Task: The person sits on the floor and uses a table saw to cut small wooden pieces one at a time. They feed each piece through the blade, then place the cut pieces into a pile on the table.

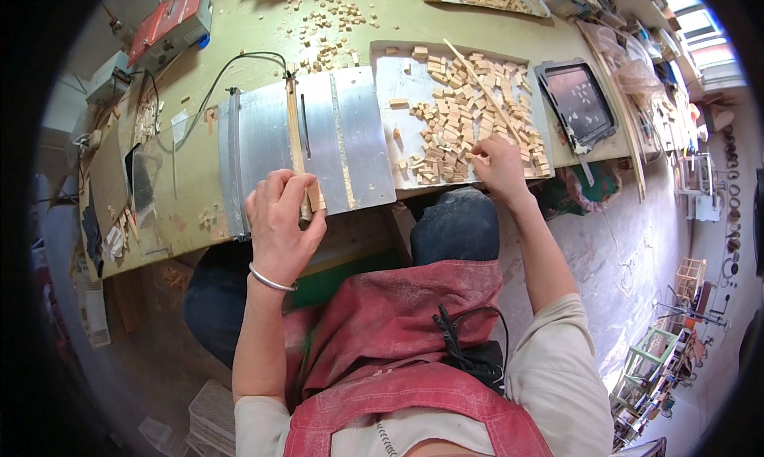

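My left hand [280, 216], wearing a metal bangle, is closed at the near edge of a metal saw-table plate [263, 130]. Its thumb and fingers grip a small wooden block [317, 196] beside the near end of a long wooden guide strip [295, 126]. To the right of that strip, a narrow dark slot [306, 130] runs through the plate. My right hand [501, 169] reaches over the near part of a white tray [385, 68] heaped with small wooden blocks [454, 123]. Its fingertips pinch at a block there, partly hidden by the fingers.
A thin wooden stick [481, 87] lies across the heap. Right of the tray sits a black shallow tray [579, 99] with small scraps. More blocks [330, 23] are scattered at the back of the yellowish table [239, 27]. A red-topped box [169, 23] and black cable [231, 63] are at left.
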`<state>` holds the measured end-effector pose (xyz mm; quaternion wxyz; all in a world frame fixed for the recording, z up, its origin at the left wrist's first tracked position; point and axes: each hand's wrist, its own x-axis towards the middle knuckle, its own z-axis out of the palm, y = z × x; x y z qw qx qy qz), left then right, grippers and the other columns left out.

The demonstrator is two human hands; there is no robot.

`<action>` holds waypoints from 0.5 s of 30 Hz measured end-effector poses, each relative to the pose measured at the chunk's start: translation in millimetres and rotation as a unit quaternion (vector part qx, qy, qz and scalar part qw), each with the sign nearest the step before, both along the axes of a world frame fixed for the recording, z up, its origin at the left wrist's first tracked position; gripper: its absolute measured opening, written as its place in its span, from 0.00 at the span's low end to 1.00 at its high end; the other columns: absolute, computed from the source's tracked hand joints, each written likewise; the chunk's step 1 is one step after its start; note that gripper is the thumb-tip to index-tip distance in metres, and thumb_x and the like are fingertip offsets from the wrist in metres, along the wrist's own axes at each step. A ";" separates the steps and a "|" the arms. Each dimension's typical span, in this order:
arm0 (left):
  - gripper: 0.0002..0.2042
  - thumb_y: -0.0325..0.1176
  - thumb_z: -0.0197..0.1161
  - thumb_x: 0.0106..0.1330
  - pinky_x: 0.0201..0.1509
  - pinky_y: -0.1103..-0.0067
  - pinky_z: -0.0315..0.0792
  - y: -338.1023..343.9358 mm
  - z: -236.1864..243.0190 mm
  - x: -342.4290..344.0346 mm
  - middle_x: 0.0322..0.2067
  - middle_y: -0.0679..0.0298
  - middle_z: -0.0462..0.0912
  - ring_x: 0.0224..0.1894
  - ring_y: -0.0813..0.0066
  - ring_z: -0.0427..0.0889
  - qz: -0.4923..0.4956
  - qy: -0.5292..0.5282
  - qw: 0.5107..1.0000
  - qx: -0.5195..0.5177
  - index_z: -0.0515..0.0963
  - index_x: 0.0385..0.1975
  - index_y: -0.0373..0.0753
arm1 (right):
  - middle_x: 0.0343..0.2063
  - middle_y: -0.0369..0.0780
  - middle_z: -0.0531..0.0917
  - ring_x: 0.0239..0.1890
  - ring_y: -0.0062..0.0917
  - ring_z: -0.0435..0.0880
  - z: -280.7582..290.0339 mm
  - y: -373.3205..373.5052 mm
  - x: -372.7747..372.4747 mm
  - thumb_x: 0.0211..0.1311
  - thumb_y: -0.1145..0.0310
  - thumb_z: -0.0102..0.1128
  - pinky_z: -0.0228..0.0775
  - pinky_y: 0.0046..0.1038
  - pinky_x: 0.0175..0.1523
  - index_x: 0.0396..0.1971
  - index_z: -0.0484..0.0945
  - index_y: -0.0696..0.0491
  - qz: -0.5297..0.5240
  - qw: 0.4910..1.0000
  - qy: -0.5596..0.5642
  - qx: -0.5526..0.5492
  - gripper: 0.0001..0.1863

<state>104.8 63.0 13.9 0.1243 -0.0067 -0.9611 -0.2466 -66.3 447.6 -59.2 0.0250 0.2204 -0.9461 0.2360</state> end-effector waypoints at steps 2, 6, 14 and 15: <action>0.22 0.30 0.74 0.56 0.63 0.63 0.67 -0.1 -0.4 -0.1 0.51 0.59 0.77 0.54 0.57 0.79 -0.001 0.000 1.000 0.002 0.81 0.54 0.43 | 0.30 0.43 0.83 0.40 0.43 0.85 -7.5 -8.6 -0.8 0.59 0.70 0.68 0.76 0.45 0.48 0.30 0.85 0.53 -0.012 0.999 -0.019 0.038 0.04; 0.22 0.29 0.75 0.56 0.63 0.62 0.66 1.9 1.7 -0.5 0.51 0.59 0.78 0.56 0.56 0.79 0.004 -0.002 1.000 0.009 0.82 0.53 0.43 | 0.31 0.46 0.83 0.39 0.46 0.84 -13.3 -14.8 -4.1 0.57 0.72 0.67 0.76 0.45 0.46 0.32 0.83 0.53 -0.001 0.996 0.034 0.077 0.04; 0.22 0.30 0.74 0.56 0.62 0.62 0.66 2.2 -6.4 0.4 0.50 0.59 0.78 0.57 0.56 0.78 0.008 0.021 1.000 0.016 0.81 0.53 0.43 | 0.34 0.31 0.86 0.35 0.15 0.84 57.2 -42.6 34.9 0.69 0.77 0.71 0.76 0.20 0.42 0.47 0.86 0.57 -0.069 0.835 -0.301 -0.455 0.09; 0.20 0.30 0.73 0.57 0.62 0.62 0.66 1.3 -5.3 0.9 0.50 0.59 0.78 0.56 0.55 0.78 0.012 0.021 1.000 0.019 0.81 0.52 0.43 | 0.34 0.32 0.86 0.36 0.15 0.84 66.6 -59.4 43.4 0.69 0.77 0.71 0.77 0.21 0.42 0.48 0.86 0.58 -0.057 0.799 -0.317 -0.508 0.10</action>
